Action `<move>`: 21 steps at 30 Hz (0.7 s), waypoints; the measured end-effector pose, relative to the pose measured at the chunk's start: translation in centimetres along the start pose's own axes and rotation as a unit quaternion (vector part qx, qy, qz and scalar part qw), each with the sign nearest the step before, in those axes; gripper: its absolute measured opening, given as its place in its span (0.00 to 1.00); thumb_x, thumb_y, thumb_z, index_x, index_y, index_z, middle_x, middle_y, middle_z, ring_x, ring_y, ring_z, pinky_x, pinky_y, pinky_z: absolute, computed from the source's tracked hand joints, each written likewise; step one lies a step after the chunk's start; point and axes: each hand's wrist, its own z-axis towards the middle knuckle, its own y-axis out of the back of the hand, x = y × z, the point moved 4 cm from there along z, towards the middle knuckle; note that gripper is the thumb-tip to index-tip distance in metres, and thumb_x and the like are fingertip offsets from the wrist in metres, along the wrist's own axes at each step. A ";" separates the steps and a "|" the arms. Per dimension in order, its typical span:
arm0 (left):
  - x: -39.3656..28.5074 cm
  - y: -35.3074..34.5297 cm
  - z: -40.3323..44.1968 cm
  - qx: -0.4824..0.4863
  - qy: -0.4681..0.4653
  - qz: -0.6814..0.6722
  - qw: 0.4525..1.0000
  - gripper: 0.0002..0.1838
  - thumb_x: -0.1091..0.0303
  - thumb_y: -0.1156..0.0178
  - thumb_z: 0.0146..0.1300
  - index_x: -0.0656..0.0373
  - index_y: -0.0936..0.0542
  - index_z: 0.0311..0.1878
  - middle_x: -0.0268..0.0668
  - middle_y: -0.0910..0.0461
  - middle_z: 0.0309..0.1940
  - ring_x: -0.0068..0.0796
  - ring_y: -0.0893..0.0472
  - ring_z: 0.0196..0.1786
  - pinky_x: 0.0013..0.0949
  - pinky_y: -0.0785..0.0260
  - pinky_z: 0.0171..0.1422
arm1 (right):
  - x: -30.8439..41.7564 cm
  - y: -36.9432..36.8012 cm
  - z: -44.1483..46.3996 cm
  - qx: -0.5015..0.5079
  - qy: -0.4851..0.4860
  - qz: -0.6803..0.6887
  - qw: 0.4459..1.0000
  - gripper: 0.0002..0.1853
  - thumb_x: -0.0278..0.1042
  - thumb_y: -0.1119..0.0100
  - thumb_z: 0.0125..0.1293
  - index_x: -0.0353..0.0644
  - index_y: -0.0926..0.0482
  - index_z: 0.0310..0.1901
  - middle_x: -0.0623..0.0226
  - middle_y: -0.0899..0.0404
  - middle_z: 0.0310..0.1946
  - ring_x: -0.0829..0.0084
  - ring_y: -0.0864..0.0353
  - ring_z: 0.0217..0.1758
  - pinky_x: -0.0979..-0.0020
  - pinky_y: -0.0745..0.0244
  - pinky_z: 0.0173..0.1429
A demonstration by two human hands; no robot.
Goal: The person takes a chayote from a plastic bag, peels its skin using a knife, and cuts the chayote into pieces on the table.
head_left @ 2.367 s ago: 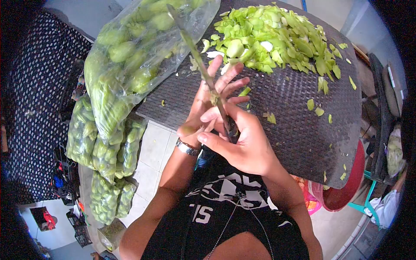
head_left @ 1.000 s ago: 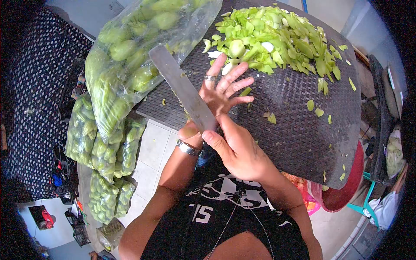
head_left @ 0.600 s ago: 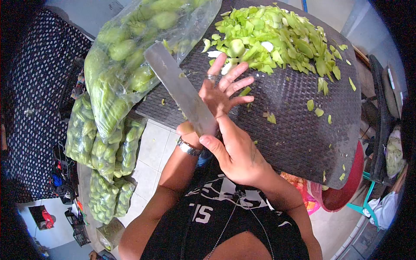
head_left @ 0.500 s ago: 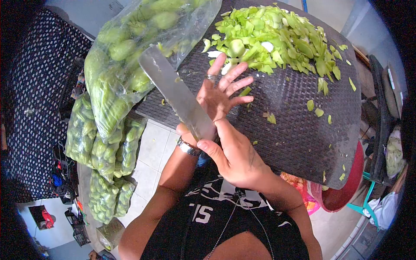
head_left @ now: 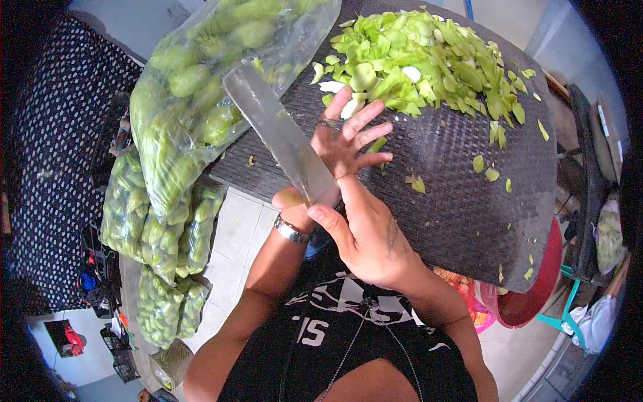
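Note:
My right hand [head_left: 375,234] is closed on a wide, flat-bladed knife [head_left: 278,130], its handle hidden by the hand. The metal blade slants up and to the left, with small bits stuck on it. Behind the blade, my left hand [head_left: 348,147] is open, palm showing and fingers spread; a ring and a metal watch are on that arm. Whether the blade touches the left palm I cannot tell. Just beyond the left fingertips lies a heap of green and whitish peelings [head_left: 429,60] on the dark woven-pattern table [head_left: 469,201].
A large clear bag of green vegetables [head_left: 194,87] rests at the table's left edge. Several smaller filled bags [head_left: 157,234] are stacked below it. Loose peel pieces [head_left: 492,174] dot the table. A red tub [head_left: 536,281] stands under the right edge.
The knife blade has tipped slightly to the right and down, its surface turned a little. My left hand stays spread in nearly the same place.

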 end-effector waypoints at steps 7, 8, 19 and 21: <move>0.2 1.3 0.1 0.055 -0.025 -0.005 0.998 0.47 0.26 0.51 0.70 0.34 0.51 0.85 0.47 0.43 0.82 0.49 0.31 0.76 0.60 0.29 0.71 | 0.8 1.0 -0.6 0.013 -0.015 -0.020 1.000 0.19 0.42 0.41 0.78 0.32 0.31 0.53 0.36 0.23 0.41 0.31 0.22 0.48 0.47 0.26 0.51; 0.1 1.4 0.2 0.063 -0.026 -0.004 0.998 0.47 0.26 0.51 0.71 0.34 0.51 0.85 0.47 0.43 0.82 0.49 0.31 0.76 0.61 0.30 0.71 | 0.9 1.2 -0.7 0.021 -0.020 -0.017 0.999 0.18 0.42 0.41 0.78 0.32 0.31 0.52 0.36 0.23 0.40 0.31 0.22 0.48 0.47 0.26 0.50; 0.1 1.6 0.6 0.129 -0.062 -0.013 0.990 0.51 0.28 0.43 0.68 0.34 0.54 0.86 0.47 0.43 0.82 0.49 0.32 0.77 0.61 0.29 0.71 | -0.2 1.6 -1.0 0.008 -0.022 0.019 1.000 0.17 0.41 0.40 0.77 0.33 0.31 0.47 0.41 0.23 0.35 0.33 0.22 0.42 0.50 0.27 0.45; 0.2 1.7 0.5 0.108 -0.038 -0.015 0.993 0.51 0.28 0.43 0.67 0.34 0.54 0.86 0.47 0.43 0.82 0.49 0.32 0.77 0.61 0.29 0.71 | -0.2 1.3 -0.8 0.001 -0.013 0.002 1.000 0.17 0.40 0.40 0.77 0.33 0.31 0.47 0.40 0.24 0.35 0.33 0.22 0.41 0.49 0.27 0.45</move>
